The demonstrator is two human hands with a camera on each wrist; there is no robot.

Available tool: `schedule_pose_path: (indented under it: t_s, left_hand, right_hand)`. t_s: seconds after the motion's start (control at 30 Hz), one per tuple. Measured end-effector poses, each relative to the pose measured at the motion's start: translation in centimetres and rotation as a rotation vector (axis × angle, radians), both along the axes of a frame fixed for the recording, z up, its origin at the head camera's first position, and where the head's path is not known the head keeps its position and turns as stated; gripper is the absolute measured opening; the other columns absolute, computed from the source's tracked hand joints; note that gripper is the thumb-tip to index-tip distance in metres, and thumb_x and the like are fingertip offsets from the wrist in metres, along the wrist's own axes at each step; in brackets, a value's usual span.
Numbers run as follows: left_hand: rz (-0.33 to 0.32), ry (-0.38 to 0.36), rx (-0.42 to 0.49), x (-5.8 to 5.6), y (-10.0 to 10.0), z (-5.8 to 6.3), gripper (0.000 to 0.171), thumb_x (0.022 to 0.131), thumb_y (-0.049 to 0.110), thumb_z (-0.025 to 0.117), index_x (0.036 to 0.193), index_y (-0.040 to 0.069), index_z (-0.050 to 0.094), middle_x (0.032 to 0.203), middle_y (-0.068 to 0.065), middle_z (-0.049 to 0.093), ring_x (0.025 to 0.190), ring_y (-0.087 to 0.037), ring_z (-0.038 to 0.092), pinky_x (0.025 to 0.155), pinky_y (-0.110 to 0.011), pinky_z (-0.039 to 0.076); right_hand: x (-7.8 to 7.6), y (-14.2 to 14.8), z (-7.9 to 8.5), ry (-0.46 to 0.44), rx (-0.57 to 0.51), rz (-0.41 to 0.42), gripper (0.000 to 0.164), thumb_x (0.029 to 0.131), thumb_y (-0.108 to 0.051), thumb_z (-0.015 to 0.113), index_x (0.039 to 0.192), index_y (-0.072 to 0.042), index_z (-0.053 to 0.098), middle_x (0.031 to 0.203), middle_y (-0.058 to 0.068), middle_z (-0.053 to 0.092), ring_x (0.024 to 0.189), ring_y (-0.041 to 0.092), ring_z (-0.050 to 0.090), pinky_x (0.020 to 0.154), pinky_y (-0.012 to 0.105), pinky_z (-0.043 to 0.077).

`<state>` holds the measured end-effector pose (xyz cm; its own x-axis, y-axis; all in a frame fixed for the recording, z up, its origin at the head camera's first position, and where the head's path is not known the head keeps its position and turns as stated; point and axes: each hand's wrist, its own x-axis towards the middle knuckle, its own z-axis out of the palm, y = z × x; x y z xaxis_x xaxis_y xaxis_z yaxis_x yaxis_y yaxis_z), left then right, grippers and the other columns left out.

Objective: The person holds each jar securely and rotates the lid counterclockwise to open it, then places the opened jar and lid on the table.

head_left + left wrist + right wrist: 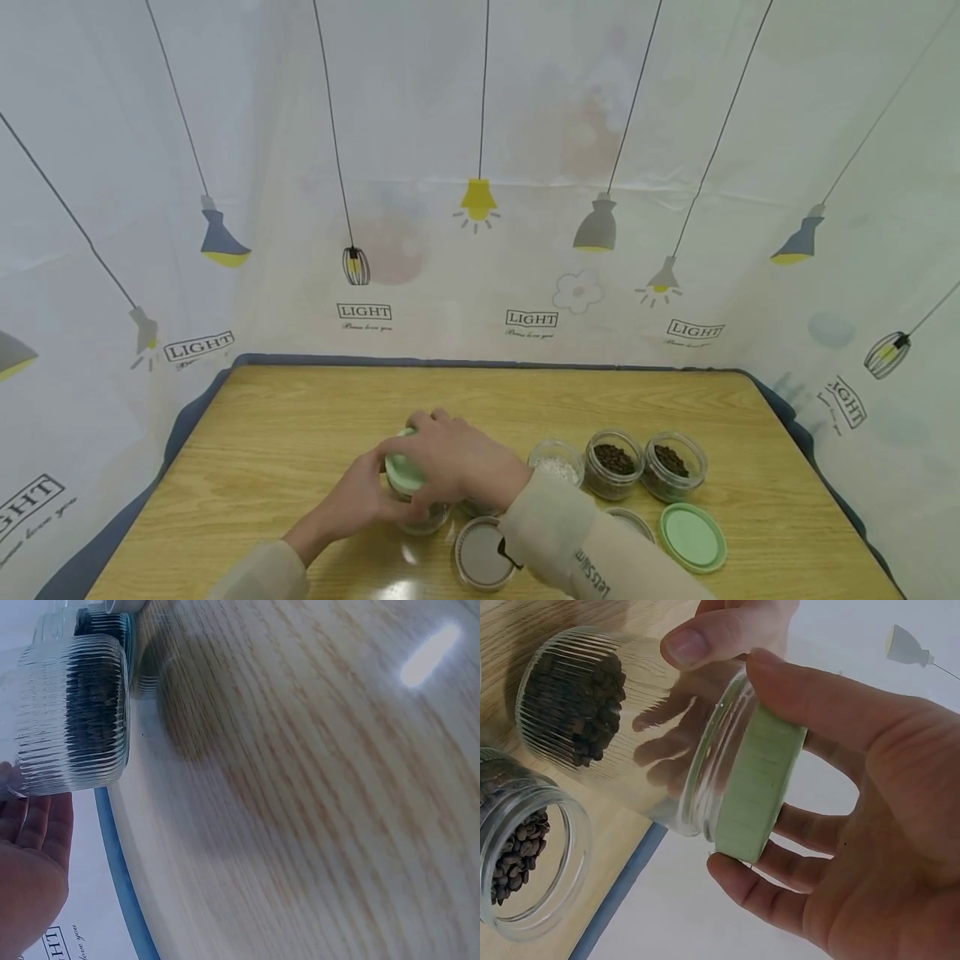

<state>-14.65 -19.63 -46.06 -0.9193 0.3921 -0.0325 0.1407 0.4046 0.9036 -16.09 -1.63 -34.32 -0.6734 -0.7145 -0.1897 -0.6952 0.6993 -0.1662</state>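
Note:
A ribbed glass jar [649, 656] with dark coffee beans in its bottom stands at the left of the group. Its green lid [761, 784] sits on the mouth, held by the curled fingers and thumb of my right hand [453, 458]. My left hand [354, 497] grips the jar's body from the left, its fingers visible through the glass. In the left wrist view, the jar's ribbed base [75, 712] shows near the table. Close beside it is an open jar of beans [525, 862], mostly hidden by my right wrist in the head view.
To the right stand an open jar of white grains [557, 462] and two open jars of beans [613, 461] [675, 468]. A green lid [692, 537], a greyish round lid [486, 554] and a partly hidden lid [633, 525] lie on the wooden table [285, 425].

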Motion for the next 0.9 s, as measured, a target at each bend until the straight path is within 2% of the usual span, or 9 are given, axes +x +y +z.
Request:
schedule_pose_path:
  t_s: [0.27,0.43,0.63,0.9]
  left_hand:
    - [-0.032,0.009,0.028,0.0,-0.1,-0.3,0.069,0.072,0.03,0.085,0.133,0.026,0.052,0.121,0.009,0.064,0.11,-0.014,0.06,0.097,-0.035,0.045]
    - [-0.034,0.04,0.035,-0.1,-0.1,-0.4,0.071,0.072,0.03,0.085,0.134,0.028,0.05,0.122,0.01,0.063,0.111,-0.013,0.059,0.097,-0.034,0.045]
    - [-0.011,0.03,0.008,0.0,-0.1,-0.2,0.071,0.071,0.032,0.086,0.133,0.026,0.051,0.12,0.01,0.064,0.11,-0.013,0.06,0.096,-0.034,0.046]
    - [0.015,0.089,-0.036,-0.1,-0.4,-0.3,0.072,0.068,0.036,0.087,0.131,0.031,0.053,0.122,0.01,0.063,0.115,-0.02,0.057,0.099,-0.047,0.041]
  right_hand:
    - [-0.4,0.2,0.9,0.013,-0.011,0.04,0.067,0.078,-0.04,0.079,0.138,-0.042,0.049,0.134,0.002,0.052,0.112,0.018,0.049,0.08,0.028,0.048]
    - [-0.5,0.2,1.6,0.02,-0.015,0.034,0.068,0.08,-0.04,0.078,0.14,-0.042,0.048,0.138,0.003,0.05,0.116,0.019,0.049,0.082,0.028,0.048]
    - [-0.3,0.6,1.9,0.009,-0.026,0.018,0.068,0.079,-0.041,0.078,0.14,-0.041,0.048,0.137,0.003,0.05,0.116,0.019,0.049,0.083,0.028,0.048]
    - [-0.5,2.1,2.3,-0.017,-0.051,-0.02,0.074,0.075,-0.04,0.081,0.141,-0.04,0.047,0.14,0.004,0.049,0.12,0.022,0.049,0.082,0.029,0.05]
